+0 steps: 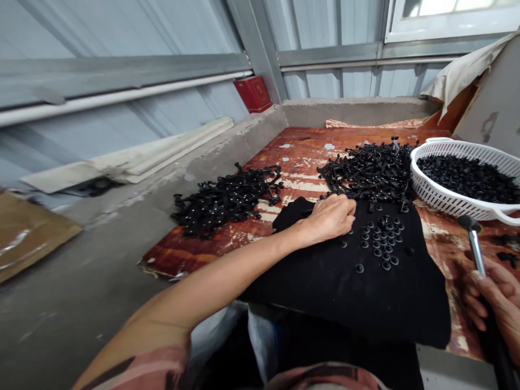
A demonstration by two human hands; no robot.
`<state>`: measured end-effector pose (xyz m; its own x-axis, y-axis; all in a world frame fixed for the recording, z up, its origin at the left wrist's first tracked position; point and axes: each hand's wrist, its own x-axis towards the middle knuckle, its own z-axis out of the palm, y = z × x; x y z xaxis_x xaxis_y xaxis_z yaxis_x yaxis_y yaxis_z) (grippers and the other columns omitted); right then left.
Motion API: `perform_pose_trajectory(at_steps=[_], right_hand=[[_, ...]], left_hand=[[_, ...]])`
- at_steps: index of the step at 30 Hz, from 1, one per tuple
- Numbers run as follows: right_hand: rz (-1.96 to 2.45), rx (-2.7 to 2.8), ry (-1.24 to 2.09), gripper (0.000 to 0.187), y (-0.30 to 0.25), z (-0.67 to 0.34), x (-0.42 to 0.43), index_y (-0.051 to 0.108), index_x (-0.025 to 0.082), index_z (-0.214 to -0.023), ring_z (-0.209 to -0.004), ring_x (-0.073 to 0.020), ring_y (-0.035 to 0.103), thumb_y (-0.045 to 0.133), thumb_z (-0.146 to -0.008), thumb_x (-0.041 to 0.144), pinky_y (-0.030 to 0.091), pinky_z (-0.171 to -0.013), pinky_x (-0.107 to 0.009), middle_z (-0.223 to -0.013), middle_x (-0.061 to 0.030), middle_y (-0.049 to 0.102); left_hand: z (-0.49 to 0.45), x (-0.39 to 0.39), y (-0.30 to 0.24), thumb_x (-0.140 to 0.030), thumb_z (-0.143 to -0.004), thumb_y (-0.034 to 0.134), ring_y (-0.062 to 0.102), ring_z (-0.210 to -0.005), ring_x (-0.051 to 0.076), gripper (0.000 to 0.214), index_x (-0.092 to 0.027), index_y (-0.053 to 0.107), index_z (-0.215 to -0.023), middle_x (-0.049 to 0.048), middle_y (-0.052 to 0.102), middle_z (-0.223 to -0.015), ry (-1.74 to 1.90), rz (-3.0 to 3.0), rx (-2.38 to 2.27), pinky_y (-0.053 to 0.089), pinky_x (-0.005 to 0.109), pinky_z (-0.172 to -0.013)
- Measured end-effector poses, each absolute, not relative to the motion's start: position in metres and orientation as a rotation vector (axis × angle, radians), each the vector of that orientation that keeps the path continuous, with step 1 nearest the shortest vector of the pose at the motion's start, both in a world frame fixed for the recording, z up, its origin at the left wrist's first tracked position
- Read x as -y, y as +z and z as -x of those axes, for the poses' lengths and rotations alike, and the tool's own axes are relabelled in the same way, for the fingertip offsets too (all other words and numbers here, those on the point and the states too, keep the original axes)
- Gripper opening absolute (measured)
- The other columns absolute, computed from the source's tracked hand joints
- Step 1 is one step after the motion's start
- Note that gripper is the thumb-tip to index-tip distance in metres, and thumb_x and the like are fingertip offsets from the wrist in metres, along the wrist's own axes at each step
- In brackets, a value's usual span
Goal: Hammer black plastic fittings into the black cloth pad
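My left hand (331,218) is closed, fingers curled down at the far edge of a black cloth (349,292). Whatever sits in those fingers is hidden. Small round black caps (381,238) lie grouped on the cloth just right of this hand. At the right edge, my right hand (493,295) grips a hammer (479,260) with a dark head, a silver shaft and a black handle; its head points up and away from me. Beyond my left hand is a heap of small black parts (374,168), and a second black heap (227,200) lies to the left.
A white plastic basket (455,200) full of small black pieces stands at the right. The worn red-brown table (300,146) meets a concrete ledge (244,141) on the left. A red box (254,93) sits in the corner, and cardboard (32,233) lies far left.
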<state>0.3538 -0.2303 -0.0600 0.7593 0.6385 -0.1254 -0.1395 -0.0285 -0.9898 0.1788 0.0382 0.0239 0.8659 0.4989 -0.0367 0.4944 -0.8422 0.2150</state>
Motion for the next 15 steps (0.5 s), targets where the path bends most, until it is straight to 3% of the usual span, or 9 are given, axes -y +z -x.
perform_pose_trajectory(at_steps=[3,7,15], right_hand=[[1.487,0.418,0.640,0.044,-0.053,-0.350,0.228,0.064,0.025,-0.108,-0.039,-0.0087,0.039,0.080,-0.071,0.043,0.036,-0.029,-0.018,-0.059,0.0057,0.047],[1.486,0.434,0.647,0.044,-0.045,-0.345,0.228,0.062,0.024,-0.104,-0.039,-0.0088,0.040,0.080,-0.070,0.045,0.036,-0.031,-0.018,-0.056,0.0068,0.046],[1.494,0.447,0.641,0.047,-0.044,-0.344,0.225,0.061,0.023,-0.104,-0.038,-0.0084,0.038,0.080,-0.069,0.048,0.034,-0.031,-0.016,-0.053,0.0076,0.044]], left_hand=[[-0.194,-0.030,0.026,-0.020,-0.090,0.043,0.053,-0.093,0.021,0.020,-0.019,0.063,-0.091,0.0064,0.061,-0.096,0.180,-2.937,-0.595,0.043,0.032,-0.075],[-0.213,-0.019,0.025,-0.012,-0.089,0.041,0.050,-0.096,0.020,0.025,-0.022,0.062,-0.098,0.0061,0.059,-0.101,0.130,-3.060,-0.241,0.039,0.030,-0.065],[-0.227,-0.024,0.030,-0.008,-0.086,0.045,0.049,-0.089,0.020,0.017,-0.019,0.058,-0.085,0.0057,0.060,-0.096,-0.121,-3.154,-0.035,0.030,0.032,-0.058]])
